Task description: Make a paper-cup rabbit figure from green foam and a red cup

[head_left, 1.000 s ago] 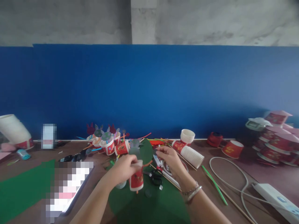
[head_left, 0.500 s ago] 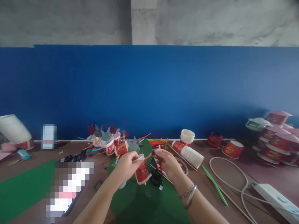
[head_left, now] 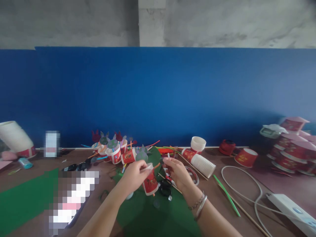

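Note:
My left hand is closed around a red paper cup with a white rim, which tilts slightly. An orange stick, perhaps a straw, juts from the cup's upper right, and a short orange end pokes out below. At the stick's far end, the fingertips of my right hand pinch a small dark round piece. Black-handled scissors lie just right of the cup. Beneath both hands is a dark green sheet. Behind the left hand stand several decorated paper cups with animal-ear cutouts.
A stack of paper cups lies right of my hands, near a green straw. Farther right are a white cable, a power strip and piled red cups. Another green sheet lies left. A blue wall rises behind.

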`<action>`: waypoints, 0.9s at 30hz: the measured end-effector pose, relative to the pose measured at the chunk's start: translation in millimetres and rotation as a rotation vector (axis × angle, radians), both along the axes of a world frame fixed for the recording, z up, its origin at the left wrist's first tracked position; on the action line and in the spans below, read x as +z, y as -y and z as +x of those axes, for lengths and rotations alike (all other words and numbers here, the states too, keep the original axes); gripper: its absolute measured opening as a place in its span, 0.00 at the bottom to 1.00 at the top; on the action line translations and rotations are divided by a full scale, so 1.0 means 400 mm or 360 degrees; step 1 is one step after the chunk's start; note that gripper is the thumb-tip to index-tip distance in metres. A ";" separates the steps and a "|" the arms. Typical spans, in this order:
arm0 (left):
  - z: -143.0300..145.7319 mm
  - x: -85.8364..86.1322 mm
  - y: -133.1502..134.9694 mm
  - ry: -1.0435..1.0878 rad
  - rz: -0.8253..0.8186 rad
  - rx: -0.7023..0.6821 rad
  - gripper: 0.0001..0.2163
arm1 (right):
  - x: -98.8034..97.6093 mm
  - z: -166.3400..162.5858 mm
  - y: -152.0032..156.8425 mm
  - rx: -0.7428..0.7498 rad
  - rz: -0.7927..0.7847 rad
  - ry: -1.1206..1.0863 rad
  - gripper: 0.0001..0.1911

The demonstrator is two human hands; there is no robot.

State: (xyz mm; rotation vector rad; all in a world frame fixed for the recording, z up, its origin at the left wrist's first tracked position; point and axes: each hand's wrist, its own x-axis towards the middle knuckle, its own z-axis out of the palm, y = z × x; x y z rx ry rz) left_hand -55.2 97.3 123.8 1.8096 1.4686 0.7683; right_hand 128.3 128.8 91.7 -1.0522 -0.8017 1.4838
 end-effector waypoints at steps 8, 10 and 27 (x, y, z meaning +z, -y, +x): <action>0.003 -0.001 -0.001 0.0018 0.0008 0.0002 0.11 | -0.007 -0.003 -0.002 -0.0018 0.0033 0.0032 0.11; 0.002 -0.003 -0.002 0.0016 0.0022 0.0002 0.11 | -0.007 -0.004 -0.003 -0.0014 0.0041 0.0034 0.12; 0.002 -0.006 -0.002 0.0014 0.0027 -0.0008 0.12 | -0.005 -0.012 0.002 -0.0056 0.0046 0.0193 0.11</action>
